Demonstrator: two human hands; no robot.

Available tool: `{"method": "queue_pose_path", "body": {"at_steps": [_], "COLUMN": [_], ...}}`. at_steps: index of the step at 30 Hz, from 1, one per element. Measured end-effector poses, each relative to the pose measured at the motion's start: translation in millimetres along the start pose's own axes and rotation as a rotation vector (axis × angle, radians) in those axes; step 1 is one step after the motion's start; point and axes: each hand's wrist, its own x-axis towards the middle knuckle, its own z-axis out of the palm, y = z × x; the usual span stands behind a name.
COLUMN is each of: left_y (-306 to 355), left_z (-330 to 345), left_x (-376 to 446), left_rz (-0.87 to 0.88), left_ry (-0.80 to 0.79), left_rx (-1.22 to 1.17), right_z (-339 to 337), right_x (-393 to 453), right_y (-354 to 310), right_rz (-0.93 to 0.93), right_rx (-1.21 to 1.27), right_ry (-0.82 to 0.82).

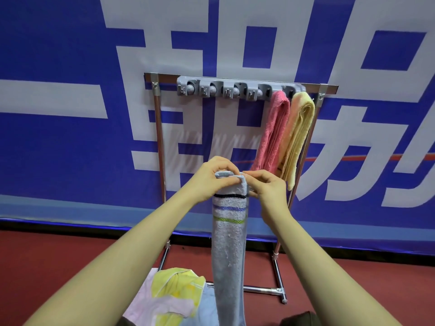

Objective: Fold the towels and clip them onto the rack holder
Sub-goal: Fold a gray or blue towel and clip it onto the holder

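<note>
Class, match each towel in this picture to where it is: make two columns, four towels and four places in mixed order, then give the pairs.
Towels
1. pink towel
2. yellow towel
3. grey towel
4. towel pile

Places
A. held up in both hands
B. on the floor by the rack's foot
C. clipped at the rack's right end
D. clipped just left of the end towel

Pairs: 1-D, 2-C, 3-A, 4-B

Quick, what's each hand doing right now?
Left hand: grips the top of the folded grey towel.
Right hand: pinches the same towel's top edge.
</note>
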Motion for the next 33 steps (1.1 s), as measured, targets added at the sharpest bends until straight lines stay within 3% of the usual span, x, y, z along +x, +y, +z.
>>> {"method": "queue_pose_path", "body": {"at_steps": [8,15,22,27,33], "left_y": [-5,-4,0,-5,-2], "left_z": [4,-2,-9,-18,-16], "left_x": [3,8,7,3,0], "left_rz": [-0.041,-0.057,-0.03,-0.151,-0.162], "left_ry": [0.116,0.224,0.213,0.129,0.238], "left_rx": [-0.029,0.026,0.005,-0.002,-0.194], "right_z": [4,3,9,9,5], "right_x": [1,-2,4,8,11], "right_y": [3,3,3,-1,-2], "right_rz": [0.053,-0.085,-0.242,-0.25,-0.248], "right_rx": [0.112,-0.056,-0.268,-0.244,-0.249], "right_ry": [-0.061,-0.206,-0.132,-0.044,-0.046]}}
